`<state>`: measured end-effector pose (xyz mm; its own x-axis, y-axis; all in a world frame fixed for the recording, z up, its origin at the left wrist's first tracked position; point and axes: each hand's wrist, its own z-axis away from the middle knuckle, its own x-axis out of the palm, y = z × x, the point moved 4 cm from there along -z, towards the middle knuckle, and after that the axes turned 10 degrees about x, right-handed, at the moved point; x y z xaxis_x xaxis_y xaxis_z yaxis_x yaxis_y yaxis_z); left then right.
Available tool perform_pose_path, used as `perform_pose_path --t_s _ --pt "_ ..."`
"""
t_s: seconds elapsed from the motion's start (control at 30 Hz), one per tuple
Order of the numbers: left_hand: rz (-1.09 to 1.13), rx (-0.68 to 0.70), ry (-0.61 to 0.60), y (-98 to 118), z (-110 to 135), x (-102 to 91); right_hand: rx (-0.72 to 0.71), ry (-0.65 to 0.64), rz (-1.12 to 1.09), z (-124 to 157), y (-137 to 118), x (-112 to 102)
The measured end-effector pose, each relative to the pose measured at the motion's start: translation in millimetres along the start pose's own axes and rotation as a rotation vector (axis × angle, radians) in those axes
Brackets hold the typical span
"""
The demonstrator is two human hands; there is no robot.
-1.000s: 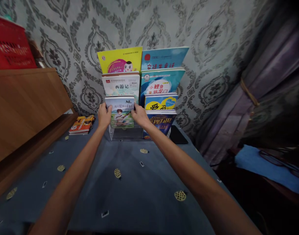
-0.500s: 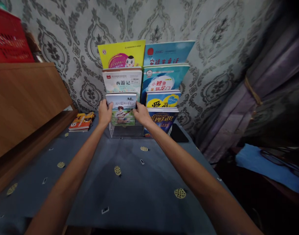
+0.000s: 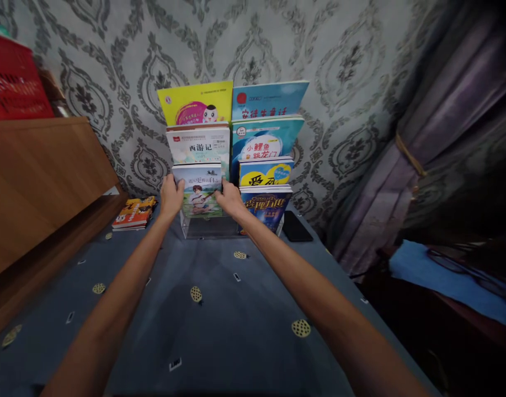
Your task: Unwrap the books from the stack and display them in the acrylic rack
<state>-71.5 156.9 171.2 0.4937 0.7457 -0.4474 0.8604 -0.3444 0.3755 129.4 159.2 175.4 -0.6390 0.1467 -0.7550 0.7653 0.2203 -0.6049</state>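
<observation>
Between my two hands stands a book with a guitar player on its cover. My left hand grips its left edge, and my right hand grips its right edge. The book is upright in the left column of a clear tiered rack, above the bare front tier. Behind it rise a white book and a yellow book. In the right column stand a dark blue book, a yellow-and-blue book, a teal book and a blue book.
Orange booklets lie left of the rack, beside a wooden cabinet with a red box on top. A black flat object lies to the right. Beyond the table edge are a curtain, blue cloth and glasses.
The view has shifted, so the rack and books appear slightly further left and lower. Both hands keep hold of the guitar-player book, which has barely moved relative to the rack.
</observation>
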Motion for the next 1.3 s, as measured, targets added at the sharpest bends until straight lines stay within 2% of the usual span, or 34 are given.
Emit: perform_pose_path --t_s 0.17,0.27,0.33,0.4,0.47,0.57,0.67,0.87,1.0,1.13,1.3 --pt "0.061 0.061 -0.049 -7.9 -1.3 -3.4 -0.02 -0.045 -0.054 7.7 1.5 2.8" --pt "0.146 0.075 -0.025 -25.2 13.2 -11.5 -0.096 0.046 -0.115 25.7 4.6 8.4" --pt "0.146 0.012 0.014 -45.7 35.5 -19.3 -0.168 0.118 -0.153 47.2 11.5 17.8" --pt "0.089 -0.086 -0.022 -68.6 67.0 -24.4 -0.249 0.121 -0.176 74.2 22.6 34.0" --pt "-0.039 -0.188 -0.147 -88.6 102.8 -25.4 -0.286 0.009 -0.13 102.1 37.4 56.9" --pt "-0.082 -0.234 -0.24 -102.8 146.2 -25.6 -0.236 -0.237 0.051 138.8 61.1 90.1" --pt "-0.084 -0.22 -0.308 -103.8 166.2 -22.5 -0.226 -0.334 0.195 163.9 74.1 104.6" --pt "-0.043 -0.086 -0.418 -91.6 173.7 -13.3 -0.264 -0.283 0.233 179.1 75.1 101.7" --pt "0.011 0.023 -0.514 -78.0 179.5 -2.3 -0.269 -0.281 0.238 176.9 75.2 98.8" --pt "0.074 0.016 -0.582 -68.5 183.4 7.6 -0.297 -0.292 0.226 167.3 80.1 91.8" --pt "0.082 0.025 -0.576 -64.2 184.0 7.5 -0.221 -0.261 0.29 148.2 99.7 76.0"
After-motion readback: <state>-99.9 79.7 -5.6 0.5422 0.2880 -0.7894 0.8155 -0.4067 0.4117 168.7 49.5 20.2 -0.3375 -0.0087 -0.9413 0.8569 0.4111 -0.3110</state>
